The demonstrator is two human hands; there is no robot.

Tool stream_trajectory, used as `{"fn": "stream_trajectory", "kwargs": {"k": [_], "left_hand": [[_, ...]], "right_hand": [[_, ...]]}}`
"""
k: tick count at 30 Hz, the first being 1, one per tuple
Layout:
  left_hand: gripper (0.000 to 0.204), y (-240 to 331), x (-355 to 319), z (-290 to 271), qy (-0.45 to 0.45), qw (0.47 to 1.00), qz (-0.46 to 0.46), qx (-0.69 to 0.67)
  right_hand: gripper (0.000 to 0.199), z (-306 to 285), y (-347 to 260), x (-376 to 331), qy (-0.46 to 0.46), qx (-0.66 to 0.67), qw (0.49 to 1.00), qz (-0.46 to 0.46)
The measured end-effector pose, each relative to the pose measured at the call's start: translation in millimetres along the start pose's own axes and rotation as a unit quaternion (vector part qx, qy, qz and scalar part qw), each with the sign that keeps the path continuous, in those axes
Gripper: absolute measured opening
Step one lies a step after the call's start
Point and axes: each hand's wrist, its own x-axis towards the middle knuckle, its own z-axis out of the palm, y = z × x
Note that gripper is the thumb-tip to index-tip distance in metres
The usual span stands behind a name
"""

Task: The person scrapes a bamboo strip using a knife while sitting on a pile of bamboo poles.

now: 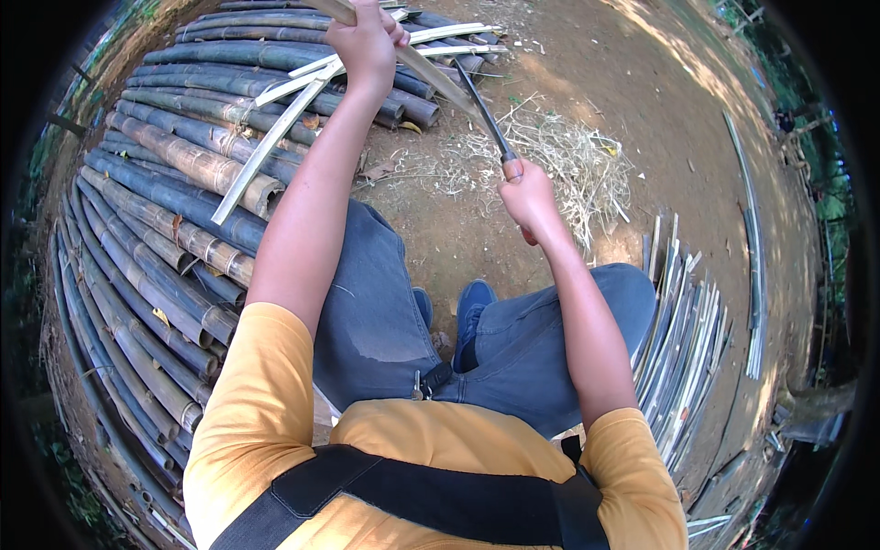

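My left hand (365, 50), raised at the far end of my reach, is closed around a pale bamboo strip (433, 75). The strip slants down to the right, and its lower end passes behind the knife. In my right hand (529, 200) I grip the wooden handle of a long knife (493, 128), its dark, narrow blade pointing up and to the left. Blade and strip overlap in the view; whether they touch I cannot tell. Below my left hand, split pale bamboo strips (275, 147) lie crossed over a stack of dark bamboo poles (215, 137).
Curly bamboo shavings (573, 165) are heaped on the dirt ground (632, 82) beyond my right hand. A bundle of thin split strips (678, 339) lies by my right knee. Farther right, several long slats (753, 266) rest on the ground. The poles extend along my left side.
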Motion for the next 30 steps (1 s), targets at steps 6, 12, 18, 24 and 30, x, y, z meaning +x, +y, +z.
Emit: {"fn": "stream_trajectory", "kwargs": {"k": [6,12,18,24,30], "left_hand": [[0.038,-5,-1,5,-0.030,0.999,0.019,-0.014],[0.036,5,-4,-4,-0.076,0.996,-0.006,-0.036],[0.036,9,9,-5,-0.070,0.997,-0.005,-0.042],[0.036,3,-6,6,-0.077,0.996,-0.010,-0.055],[0.037,6,-3,-8,-0.093,0.995,-0.004,-0.033]], "right_hand": [[0.017,8,2,1,0.011,0.024,1.000,0.007],[0.016,11,-6,-10,0.012,0.046,0.999,-0.018],[0.013,10,-6,3,-0.007,0.039,0.999,0.005],[0.017,15,15,7,0.006,0.008,0.999,0.043],[0.011,14,-12,-11,0.005,0.070,0.997,-0.022]]}}
